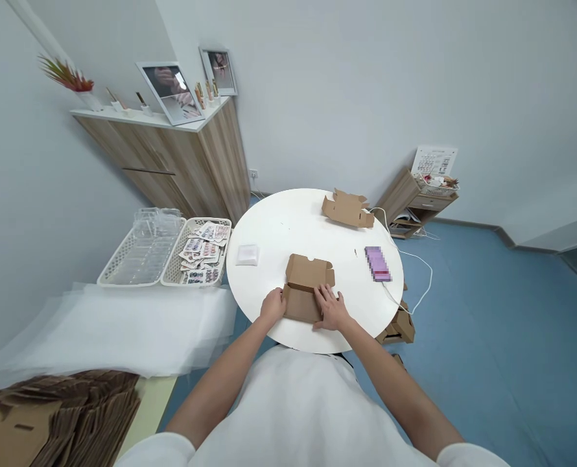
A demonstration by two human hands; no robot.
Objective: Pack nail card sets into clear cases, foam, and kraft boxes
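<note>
A small brown cardboard box [302, 305] lies on the white round table in front of me, its lid [310, 271] raised and tilted back. My left hand [273, 307] grips the box's left side with closed fingers. Over the right side of the box rests my right hand [331, 309], fingers spread and touching the cardboard. Its palm hides the right wall and part of the front corner. The inside of the box that shows is bare cardboard.
On the round table [279, 220] are an unfolded cardboard box [347, 209], a pixelated purple device [378, 264] with a white cable, and a white packet [247, 255]. At left stand baskets with printed cards [203, 250] and clear cases [147, 250], white sheets [123, 324] and stacked flat cardboard [74, 415].
</note>
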